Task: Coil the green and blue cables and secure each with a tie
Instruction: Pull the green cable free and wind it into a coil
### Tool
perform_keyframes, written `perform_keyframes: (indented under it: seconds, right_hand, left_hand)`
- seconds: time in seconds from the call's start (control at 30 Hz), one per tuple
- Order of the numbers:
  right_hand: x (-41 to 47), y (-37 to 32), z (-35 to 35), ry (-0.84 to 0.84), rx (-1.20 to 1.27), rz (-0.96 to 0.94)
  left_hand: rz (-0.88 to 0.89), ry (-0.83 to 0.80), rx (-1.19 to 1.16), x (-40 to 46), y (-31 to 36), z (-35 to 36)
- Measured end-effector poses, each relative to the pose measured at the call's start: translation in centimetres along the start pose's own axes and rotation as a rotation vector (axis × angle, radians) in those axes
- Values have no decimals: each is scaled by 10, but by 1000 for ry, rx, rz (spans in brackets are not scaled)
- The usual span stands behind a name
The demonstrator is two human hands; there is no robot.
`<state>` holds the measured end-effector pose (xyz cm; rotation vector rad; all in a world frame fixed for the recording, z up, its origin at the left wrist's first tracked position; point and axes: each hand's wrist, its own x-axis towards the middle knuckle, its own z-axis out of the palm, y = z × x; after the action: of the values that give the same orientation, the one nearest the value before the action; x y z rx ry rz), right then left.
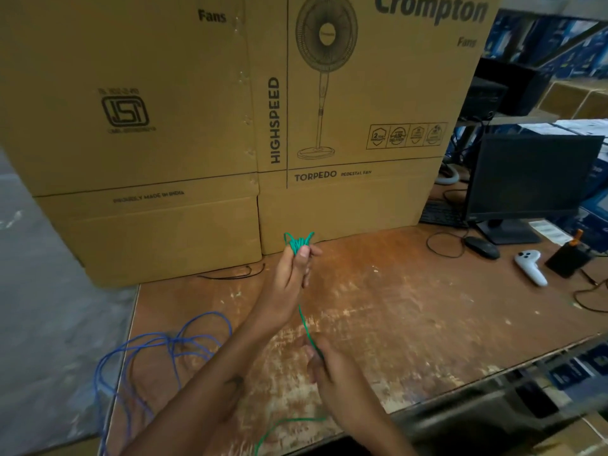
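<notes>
My left hand (pixel 289 281) is raised over the worn wooden table (pixel 411 307) and grips a small bundle of loops of the green cable (pixel 297 241), which stick out above the fingers. One green strand runs down from it to my right hand (pixel 329 366), which pinches it nearer to me; the rest curves off the table's front edge. The blue cable (pixel 164 343) lies in loose, untidy loops at the table's left edge, partly hanging over it. Thin black ties (pixel 237 274) lie by the foot of the boxes.
Large cardboard fan boxes (pixel 197 126) stand along the back. To the right are a black monitor (pixel 526 179), keyboard (pixel 441 213), mouse (pixel 482 246), white controller (pixel 529 266) and a small black device (pixel 566 258) with wires.
</notes>
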<state>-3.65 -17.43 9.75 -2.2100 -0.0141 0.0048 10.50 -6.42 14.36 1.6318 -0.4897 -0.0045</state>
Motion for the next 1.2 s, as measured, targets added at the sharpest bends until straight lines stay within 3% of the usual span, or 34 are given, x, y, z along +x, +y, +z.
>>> perform_keyframes:
  seconds: [0.2, 0.33, 0.53, 0.63, 0.73, 0.97, 1.1, 1.2]
  right_hand:
    - [-28, -62, -65, 160, 10, -18]
    - [-6, -83, -122, 447, -275, 1]
    - [80, -52, -149, 609, -341, -59]
    - [118, -5, -131, 538, -305, 21]
    - [122, 27, -91, 351, -259, 79]
    - [47, 15, -2, 92, -160, -10]
    - [14, -10, -3, -3, -108, -4]
    - [0, -34, -26, -5, -65, -24]
  left_hand:
    - [24, -147, 402, -12, -35, -6]
    - [61, -202, 315, -32, -34, 2]
    - [78, -349, 295, -45, -12, 22]
    - [65, -321, 137, -47, 3, 26]
    - [44, -256, -6, -42, 12, 25]
    - [5, -87, -193, -10, -6, 10]
    - [-17, -37, -96, -3, -32, 5]
    - [-9, -33, 151, -3, -44, -1]
